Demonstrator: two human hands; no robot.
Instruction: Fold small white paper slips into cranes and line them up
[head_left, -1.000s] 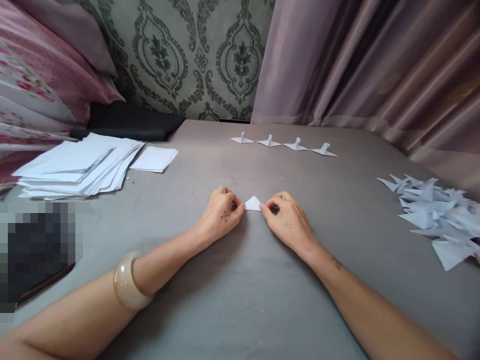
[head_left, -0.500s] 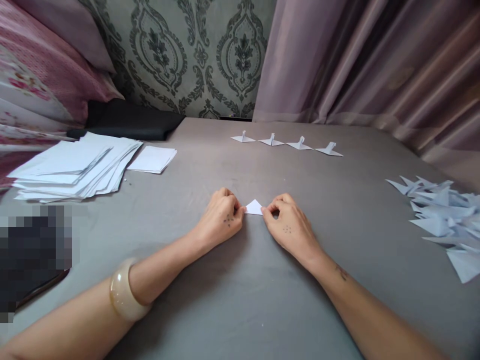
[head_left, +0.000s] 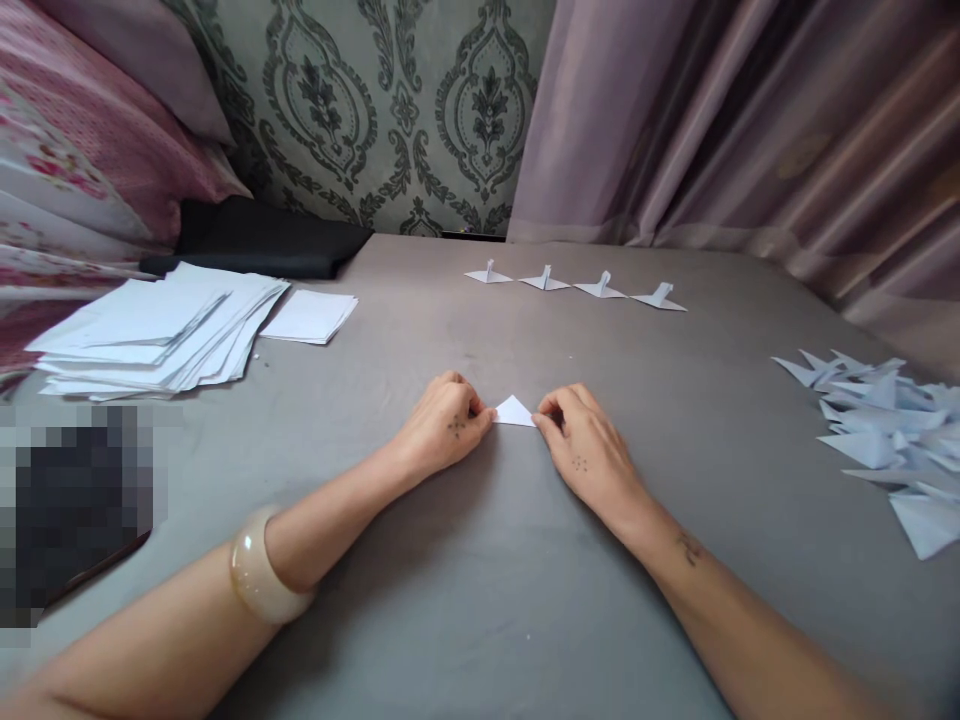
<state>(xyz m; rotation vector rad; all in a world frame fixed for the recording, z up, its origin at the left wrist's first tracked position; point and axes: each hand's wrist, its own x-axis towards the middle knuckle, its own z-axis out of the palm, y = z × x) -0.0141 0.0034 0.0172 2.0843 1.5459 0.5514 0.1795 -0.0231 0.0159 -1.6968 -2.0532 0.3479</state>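
Still, my left fingers point(head_left: 482, 421) and right fingers point(head_left: 547, 424) are pinching opposite corners of the paper triangle point(head_left: 514, 412); handling is continuing unchanged.

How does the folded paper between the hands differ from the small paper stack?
The folded paper shows a triangular outline; the small paper stack looks four-sided. The folded paper is held at its ends by the left hand and right hand; the small paper stack lies untouched. Both are white.

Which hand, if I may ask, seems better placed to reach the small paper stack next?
Probably the left hand: the small paper stack lies nearer to it than to the right hand. Both, though, pinch the folded paper at its ends.
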